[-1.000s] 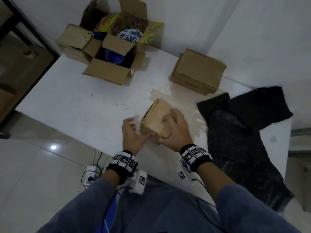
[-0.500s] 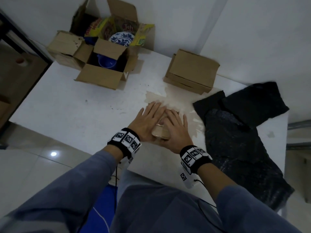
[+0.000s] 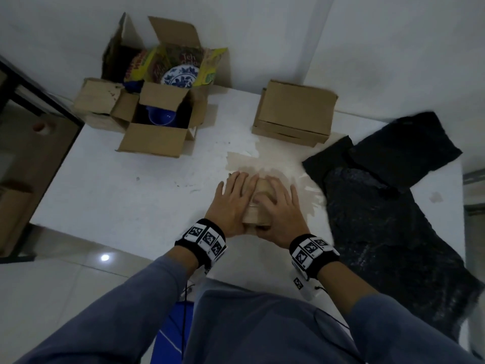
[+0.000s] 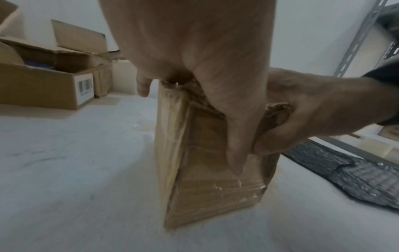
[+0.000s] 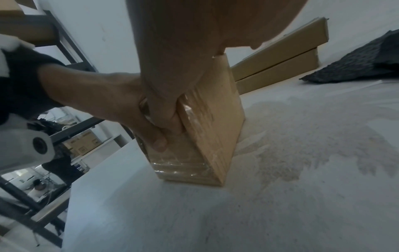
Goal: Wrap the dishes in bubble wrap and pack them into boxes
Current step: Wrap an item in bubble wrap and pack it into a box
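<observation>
Two hands press flat on a small taped cardboard box [image 3: 258,206] standing on the white table [image 3: 136,195], left hand [image 3: 232,203] and right hand [image 3: 282,214] with fingers straight, thumbs down its near face, black bubble wrap [image 3: 380,219] lying right of them.

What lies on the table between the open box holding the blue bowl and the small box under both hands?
Nothing: in the head view, only bare white table separates the open box from the small box.

Metal shelving [image 4: 356,34] beside white table [image 3: 126,195]
</observation>
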The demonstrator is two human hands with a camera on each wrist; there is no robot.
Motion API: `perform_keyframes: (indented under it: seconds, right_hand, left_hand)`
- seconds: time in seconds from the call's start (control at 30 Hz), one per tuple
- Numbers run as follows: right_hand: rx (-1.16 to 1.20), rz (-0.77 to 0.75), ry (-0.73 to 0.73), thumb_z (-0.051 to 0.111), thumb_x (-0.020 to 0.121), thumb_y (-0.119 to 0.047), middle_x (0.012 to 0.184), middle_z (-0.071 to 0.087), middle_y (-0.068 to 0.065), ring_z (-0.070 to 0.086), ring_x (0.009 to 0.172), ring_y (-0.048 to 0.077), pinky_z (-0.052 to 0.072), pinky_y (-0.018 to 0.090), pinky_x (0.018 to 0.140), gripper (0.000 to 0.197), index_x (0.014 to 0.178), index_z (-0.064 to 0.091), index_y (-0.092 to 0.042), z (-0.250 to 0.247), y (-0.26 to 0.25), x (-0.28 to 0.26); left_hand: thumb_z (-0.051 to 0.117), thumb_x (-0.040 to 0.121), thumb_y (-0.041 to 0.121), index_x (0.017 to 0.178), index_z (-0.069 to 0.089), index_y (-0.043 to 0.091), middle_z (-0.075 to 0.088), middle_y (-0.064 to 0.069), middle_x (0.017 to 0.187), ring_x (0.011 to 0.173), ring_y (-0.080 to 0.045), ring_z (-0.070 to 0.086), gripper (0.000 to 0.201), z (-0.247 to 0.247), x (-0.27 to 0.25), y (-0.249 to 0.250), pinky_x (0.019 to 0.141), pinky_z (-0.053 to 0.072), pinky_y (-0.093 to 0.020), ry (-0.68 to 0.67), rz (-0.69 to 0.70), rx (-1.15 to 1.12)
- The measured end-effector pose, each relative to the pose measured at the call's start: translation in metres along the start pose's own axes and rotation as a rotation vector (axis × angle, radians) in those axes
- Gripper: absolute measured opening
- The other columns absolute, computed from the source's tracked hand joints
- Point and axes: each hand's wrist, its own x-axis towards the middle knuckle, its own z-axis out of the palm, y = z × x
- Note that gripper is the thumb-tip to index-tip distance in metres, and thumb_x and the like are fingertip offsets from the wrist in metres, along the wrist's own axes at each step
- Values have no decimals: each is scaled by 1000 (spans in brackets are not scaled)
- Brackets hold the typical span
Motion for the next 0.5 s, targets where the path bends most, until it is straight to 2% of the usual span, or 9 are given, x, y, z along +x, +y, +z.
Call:
perform_keyframes:
  seconds: [0.07,0.13,0.17,0.23,0.33,0.37,0.43,0.5]
  right_hand:
    - [40,63,34,78,59,-55,157,13,12,18,145,29,21,60,115,87,133,40,-30,1,-1,-4]
    - [149,132,87,81,61,-52,158,11,9,24,142,28,35,51,110,96,140,32,-28,3,1,-7]
    - [242,183,113,83,62,-50,158,12,5,32,138,28,44,46,102,101,143,26,-29,5,2,-6]
    - [467,331,118,83,64,-47,153,25,-3,50,122,26,53,42,88,109,148,14,-36,3,2,1]
    - [701,458,99,78,64,-48,136,49,-6,58,112,22,51,42,90,112,148,3,-46,-5,0,17]
    - [733,484,97,78,66,-47,129,51,-9,59,109,22,51,42,91,110,147,3,-46,-6,0,22]
    - [735,519,69,78,73,-41,124,52,-9,61,107,24,51,44,92,108,149,2,-43,-4,0,27]
    - [744,562,55,77,75,-40,129,57,-3,61,108,25,51,44,94,106,151,2,-41,4,1,31]
  left_hand:
    - [68,63,74,157,8,11,28,-20,153,143,-38,24,128,2,-2,0,110,32,-58,43,0,8]
    - [66,62,78,156,16,10,33,-21,149,140,-39,29,126,2,3,-2,108,35,-55,89,29,-25]
    - [65,63,79,155,18,10,33,-21,150,140,-39,29,124,0,7,-4,109,35,-53,110,41,-49]
    - [69,69,72,155,18,11,26,-23,155,145,-40,22,118,-5,19,-10,112,33,-54,154,85,-81]
    - [78,67,65,156,12,11,8,-25,160,149,-42,10,123,-13,31,-21,114,29,-59,236,126,-149]
    - [81,63,65,156,13,11,7,-24,160,148,-40,13,127,-14,35,-27,115,31,-54,284,76,-248]
    - [93,53,53,155,11,16,10,-14,160,145,-26,25,136,-13,30,-34,109,37,-32,300,-115,-636]
    - [97,54,32,153,15,30,38,1,151,132,-9,44,128,-7,30,-42,99,44,-16,185,-187,-941]
